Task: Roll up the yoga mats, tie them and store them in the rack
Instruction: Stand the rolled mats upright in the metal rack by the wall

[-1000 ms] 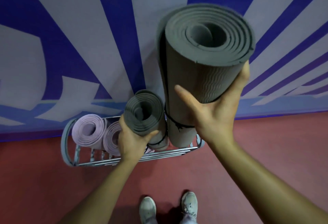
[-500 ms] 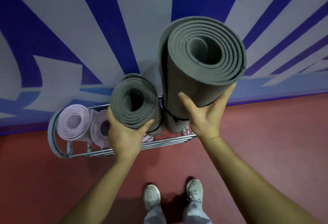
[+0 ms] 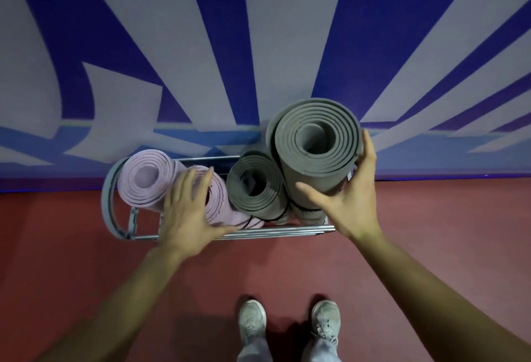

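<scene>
A metal wire rack [image 3: 110, 198] stands on the floor against the wall. Upright in it are two pink rolled mats [image 3: 143, 178] [image 3: 218, 203], a smaller grey rolled mat [image 3: 255, 189] and a large grey rolled mat [image 3: 313, 143] at the right end. Black ties [image 3: 307, 210] bind the grey rolls low down. My right hand [image 3: 344, 198] grips the large grey mat, thumb in front and fingers round its right side. My left hand [image 3: 186, 215], blurred, has its fingers spread straight over the second pink mat and holds nothing.
A blue-and-white striped wall [image 3: 258, 45] rises directly behind the rack. Red floor [image 3: 431, 218] stretches to both sides and in front. My two grey shoes [image 3: 253, 318] [image 3: 326, 318] stand a short step back from the rack's front rail.
The large grey mat has come down into the rack's right end. My left hand has let go of the smaller grey mat and moved left over the pink mat.
</scene>
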